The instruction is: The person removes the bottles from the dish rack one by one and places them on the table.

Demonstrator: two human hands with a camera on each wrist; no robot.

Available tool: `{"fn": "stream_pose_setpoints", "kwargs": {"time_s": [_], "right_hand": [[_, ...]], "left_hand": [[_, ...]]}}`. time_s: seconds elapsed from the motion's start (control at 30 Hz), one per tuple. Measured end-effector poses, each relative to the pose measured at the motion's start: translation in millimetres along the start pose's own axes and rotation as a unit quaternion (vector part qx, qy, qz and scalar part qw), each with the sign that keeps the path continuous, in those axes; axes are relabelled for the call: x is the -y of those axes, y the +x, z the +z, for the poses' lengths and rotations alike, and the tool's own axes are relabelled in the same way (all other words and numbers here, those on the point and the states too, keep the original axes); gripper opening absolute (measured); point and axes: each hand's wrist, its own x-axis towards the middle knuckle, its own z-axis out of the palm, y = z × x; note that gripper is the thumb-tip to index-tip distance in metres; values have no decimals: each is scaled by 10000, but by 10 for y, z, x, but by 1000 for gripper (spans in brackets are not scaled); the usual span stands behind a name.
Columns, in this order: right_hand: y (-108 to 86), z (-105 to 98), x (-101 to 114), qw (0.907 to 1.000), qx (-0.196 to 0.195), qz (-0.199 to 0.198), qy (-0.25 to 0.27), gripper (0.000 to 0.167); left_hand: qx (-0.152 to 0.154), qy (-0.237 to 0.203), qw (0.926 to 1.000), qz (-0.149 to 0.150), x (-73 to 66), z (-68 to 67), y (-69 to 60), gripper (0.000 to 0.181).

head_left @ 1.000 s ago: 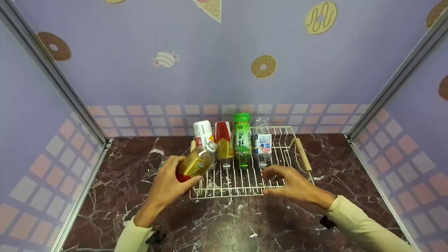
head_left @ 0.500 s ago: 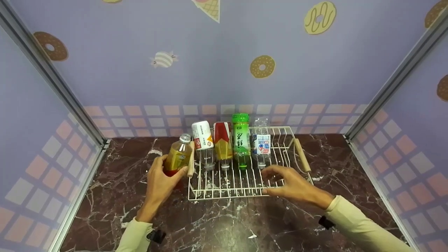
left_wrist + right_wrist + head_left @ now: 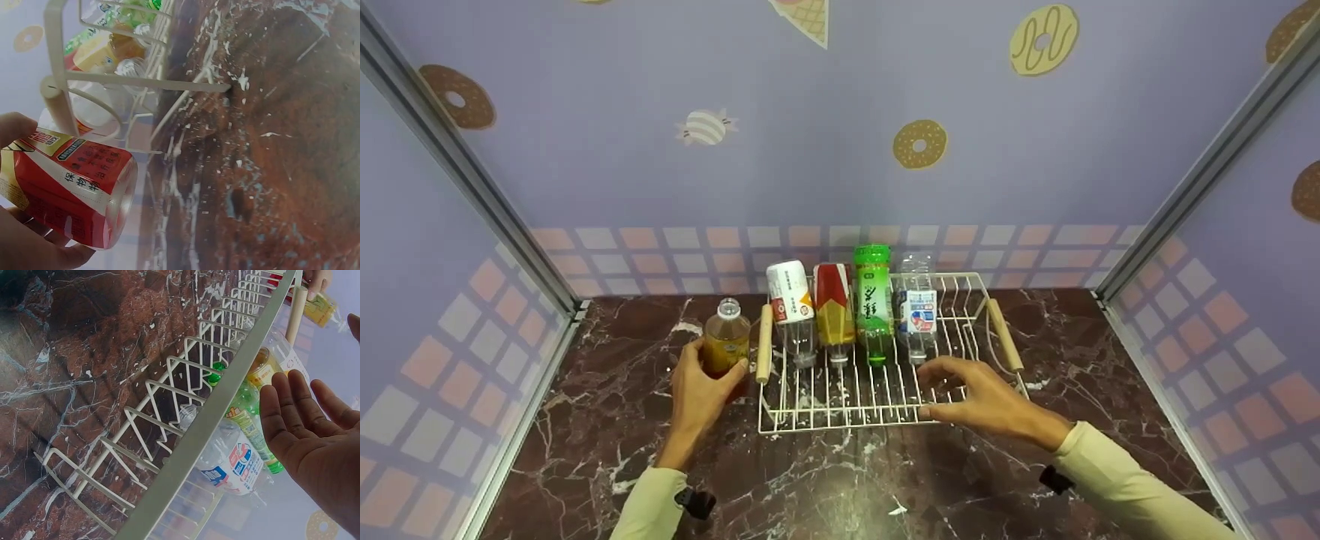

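My left hand (image 3: 699,390) grips a clear plastic bottle (image 3: 727,337) just left of the wire dish rack (image 3: 877,424). The bottle stands roughly upright, its red-and-yellow label (image 3: 73,185) plain in the left wrist view; I cannot tell whether its base touches the table. My right hand (image 3: 986,394) is by the rack's front right, fingers loosely bent around nothing. In the rack, neck down and leaning back, are a white-labelled bottle (image 3: 791,292), a red-and-yellow one (image 3: 834,304), a green one (image 3: 874,300) and a clear one with a blue-and-white label (image 3: 918,311).
Wooden handles flank the rack, a left handle (image 3: 764,345) close to the held bottle and a right handle (image 3: 1004,335). Beneath lies a dark red marbled tabletop (image 3: 810,487). A lilac patterned wall (image 3: 810,180) rises behind, with side panels left and right.
My left hand has carried the tilted bottle leftward from over the rack's left side, lowered it beside the handle and brought it upright. My right hand has stayed nearly still.
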Motion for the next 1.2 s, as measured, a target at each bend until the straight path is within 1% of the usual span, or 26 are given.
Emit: {"fn": "stream_pose_setpoints", "kwargs": {"time_s": [0.2, 0.33, 0.57, 0.63, 0.8, 0.97, 1.2], "right_hand": [[-6, 14, -22, 9999, 38, 111, 7, 60], [-6, 29, -24, 9998, 17, 207, 2, 59], [13, 35, -53, 9997, -22, 260, 0, 60], [16, 37, -64, 9997, -31, 253, 19, 61], [30, 47, -76, 9998, -30, 210, 57, 60], [41, 49, -76, 9996, -62, 231, 142, 60], [42, 44, -91, 9994, -89, 300, 139, 60]], "left_hand": [[144, -381, 9991, -127, 96, 67, 80, 78], [112, -514, 9986, -84, 142, 127, 133, 76], [-123, -548, 9984, 31, 228, 259, 247, 68], [-144, -564, 9983, 52, 248, 289, 280, 67], [-120, -522, 9985, 69, 267, 334, 375, 70], [-101, -430, 9990, 59, 281, 349, 476, 69], [2, -568, 9984, -66, 323, 385, 567, 71]]}}
